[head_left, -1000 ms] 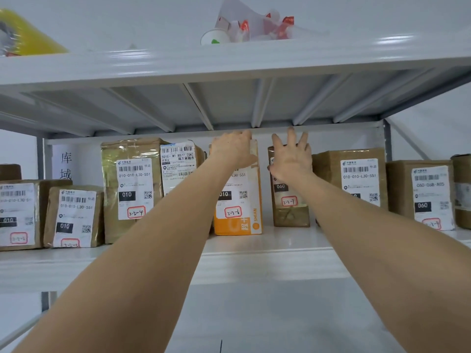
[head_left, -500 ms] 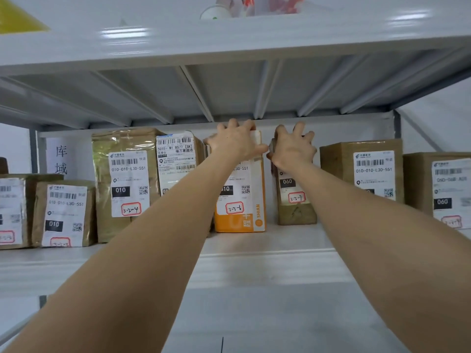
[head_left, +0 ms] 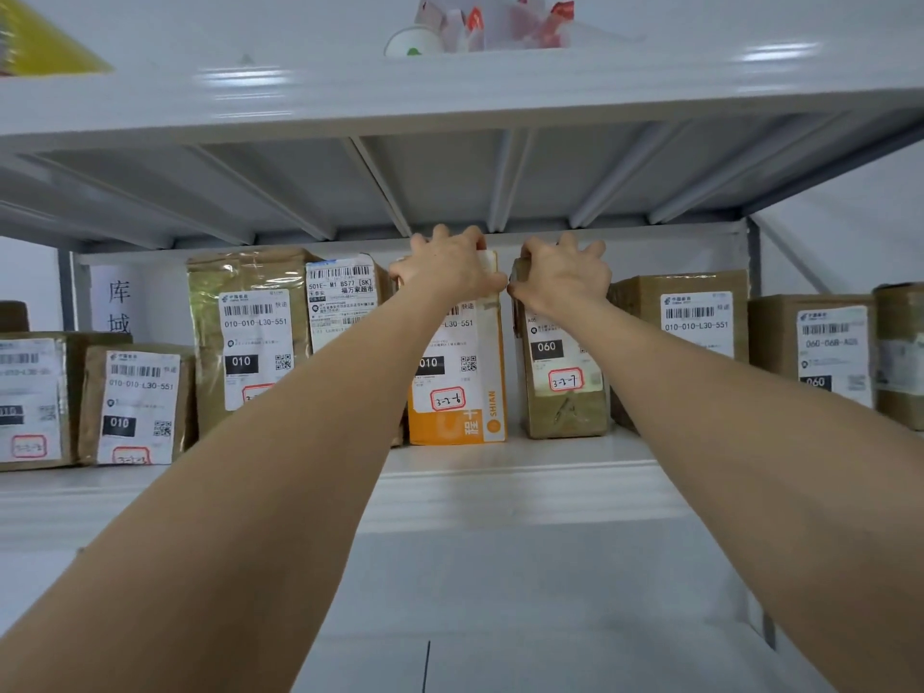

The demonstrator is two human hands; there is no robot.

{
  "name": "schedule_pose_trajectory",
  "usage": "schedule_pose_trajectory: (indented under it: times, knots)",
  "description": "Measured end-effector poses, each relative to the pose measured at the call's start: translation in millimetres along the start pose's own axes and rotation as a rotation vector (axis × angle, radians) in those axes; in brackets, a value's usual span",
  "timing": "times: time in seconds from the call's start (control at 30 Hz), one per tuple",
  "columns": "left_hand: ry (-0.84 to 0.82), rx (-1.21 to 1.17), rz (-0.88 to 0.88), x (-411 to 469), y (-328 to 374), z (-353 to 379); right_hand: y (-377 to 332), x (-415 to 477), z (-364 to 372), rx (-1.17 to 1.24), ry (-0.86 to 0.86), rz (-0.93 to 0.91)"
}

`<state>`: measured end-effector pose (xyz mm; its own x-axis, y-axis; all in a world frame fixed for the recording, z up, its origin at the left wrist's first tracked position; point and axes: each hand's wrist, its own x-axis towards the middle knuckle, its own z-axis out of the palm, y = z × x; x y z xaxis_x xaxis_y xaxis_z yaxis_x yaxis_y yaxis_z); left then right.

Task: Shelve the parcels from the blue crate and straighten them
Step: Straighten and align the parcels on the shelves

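Several labelled parcels stand in a row on the white metal shelf [head_left: 500, 472]. My left hand [head_left: 447, 267] grips the top of the orange and white parcel [head_left: 457, 412] marked 3-2-6. Right beside it, my right hand [head_left: 562, 275] grips the top of the narrow brown parcel [head_left: 562, 392] marked 3-2-7. Both parcels stand upright with a small gap between them. The blue crate is out of view.
Tall taped parcels [head_left: 250, 332] stand left of the orange one, lower brown boxes [head_left: 135, 402] further left. More brown boxes [head_left: 695, 317] line the right side. The upper shelf [head_left: 450, 92] hangs close above the hands, carrying a bag of items [head_left: 495, 22].
My right hand went from spread flat against the brown parcel to curled over its top. My left hand stays on the orange parcel. The view came closer.
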<state>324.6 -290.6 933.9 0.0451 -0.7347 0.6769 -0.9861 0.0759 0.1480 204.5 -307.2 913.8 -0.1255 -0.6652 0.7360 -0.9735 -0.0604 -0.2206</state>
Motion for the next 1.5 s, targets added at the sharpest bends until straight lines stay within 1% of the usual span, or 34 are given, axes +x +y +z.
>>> schedule_pose_trajectory:
  times: [0.13,0.23,0.4,0.67,0.8,0.87,1.13,1.23,1.37,1.43,1.5]
  knots:
    - [-0.013,0.002,-0.007,-3.4,0.0,-4.8,-1.8,-6.1,-3.9,0.011,0.018,0.003]
    - [-0.013,0.011,0.011,-2.4,-3.8,-2.8,2.2,-7.2,-4.9,0.073,0.012,0.032]
    - [0.047,0.039,0.053,-3.2,-6.5,6.2,6.5,-7.7,3.5,0.166,-0.004,0.066]
    - [0.03,0.049,0.096,-2.7,-14.1,8.1,0.0,-7.9,9.0,0.199,0.0,0.025]
    - [0.026,0.126,0.135,-4.8,-16.8,4.1,1.7,-6.0,11.9,0.222,0.01,0.043]
    - [0.025,0.125,0.156,-4.8,-18.0,4.4,1.1,-6.2,11.9,0.222,0.014,0.042]
    - [0.064,0.165,0.16,-10.8,-17.2,8.4,5.2,-7.9,13.2,0.22,-0.047,-0.012]
    - [0.119,0.192,0.161,-13.7,-12.1,10.7,6.1,-13.9,8.6,0.193,-0.053,-0.026]
    - [0.3,0.13,0.212,-20.2,2.4,8.1,19.4,-27.1,-0.7,0.105,0.034,-0.112]
    - [0.326,0.09,0.246,-26.3,18.2,7.0,33.5,-33.6,-7.9,0.073,0.052,-0.146]
    - [0.309,0.086,0.291,-35.4,39.6,7.2,51.6,-39.5,-17.8,0.036,0.059,-0.164]
